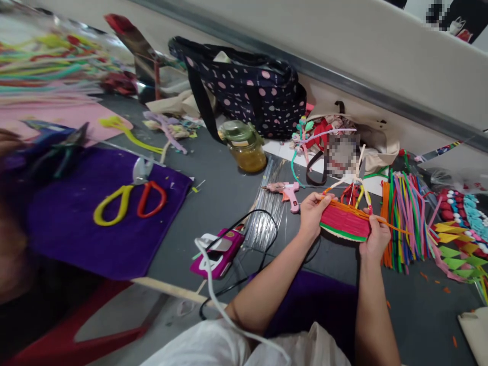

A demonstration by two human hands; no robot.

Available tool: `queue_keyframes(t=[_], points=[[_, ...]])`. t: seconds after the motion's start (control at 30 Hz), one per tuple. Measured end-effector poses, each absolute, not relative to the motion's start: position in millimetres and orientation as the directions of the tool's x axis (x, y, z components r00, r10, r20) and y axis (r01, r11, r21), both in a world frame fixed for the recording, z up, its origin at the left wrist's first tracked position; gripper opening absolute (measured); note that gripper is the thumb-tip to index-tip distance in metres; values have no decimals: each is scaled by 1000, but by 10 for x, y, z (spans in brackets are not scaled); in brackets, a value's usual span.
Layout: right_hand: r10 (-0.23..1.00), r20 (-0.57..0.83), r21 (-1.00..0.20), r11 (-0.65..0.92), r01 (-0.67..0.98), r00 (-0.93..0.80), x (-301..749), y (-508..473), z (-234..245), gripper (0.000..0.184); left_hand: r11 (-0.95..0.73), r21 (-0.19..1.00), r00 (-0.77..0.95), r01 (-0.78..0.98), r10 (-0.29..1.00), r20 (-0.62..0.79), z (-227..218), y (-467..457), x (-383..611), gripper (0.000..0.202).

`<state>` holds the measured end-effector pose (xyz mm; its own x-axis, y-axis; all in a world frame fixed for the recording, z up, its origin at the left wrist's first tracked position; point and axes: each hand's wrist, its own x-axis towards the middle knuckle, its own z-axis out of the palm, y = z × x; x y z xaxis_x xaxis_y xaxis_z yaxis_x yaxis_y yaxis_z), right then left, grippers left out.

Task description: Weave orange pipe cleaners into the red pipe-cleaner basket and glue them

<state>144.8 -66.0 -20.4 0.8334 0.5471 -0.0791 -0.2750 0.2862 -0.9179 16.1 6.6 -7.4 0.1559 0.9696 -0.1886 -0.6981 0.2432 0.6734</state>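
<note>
- Your left hand (311,211) pinches the left end of a red piece (345,221) edged in green.
- Your right hand (375,236) pinches the opposite end, orange strands (343,207) stretched along the top.
- The piece is held above the grey bench (183,173), toward its near edge.
- Coloured stems (406,223) lie beside your right hand; a pink glue gun (285,192) rests near your left.

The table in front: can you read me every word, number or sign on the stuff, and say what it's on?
None can be read.
Jar: pale label, too small to read.
Pink glue gun: any marks are too small to read.
Clear plastic bag: reddish marks, too blurred to read.
Red-and-green piece: no writing shows.
</note>
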Motion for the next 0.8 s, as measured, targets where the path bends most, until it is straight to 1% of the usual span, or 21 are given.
queue_keyframes(t=[0.17, 0.33, 0.5, 0.67, 0.8], points=[[533, -49, -925, 294, -240, 845, 1448, -664, -174, 20, 231, 691, 124, -685, 971, -202, -101, 31, 195, 35], [519, 1, -941, 291, -175, 855, 1441, -680, -155, 20, 121, 773, 60, -623, 993, -106, -111, -4, 203, 32], [509, 10, -941, 297, -165, 861, 1449, -699, -129, 20, 67, 775, 83, -629, 996, -20, -44, -25, 159, 40], [522, 24, -937, 309, -162, 853, 1447, -707, -77, 19, 122, 720, 110, -683, 992, -64, -20, -11, 140, 41], [510, 35, -934, 323, -154, 859, 1448, -706, -43, 18, 272, 636, 230, -722, 962, -150, -52, 72, 112, 44]])
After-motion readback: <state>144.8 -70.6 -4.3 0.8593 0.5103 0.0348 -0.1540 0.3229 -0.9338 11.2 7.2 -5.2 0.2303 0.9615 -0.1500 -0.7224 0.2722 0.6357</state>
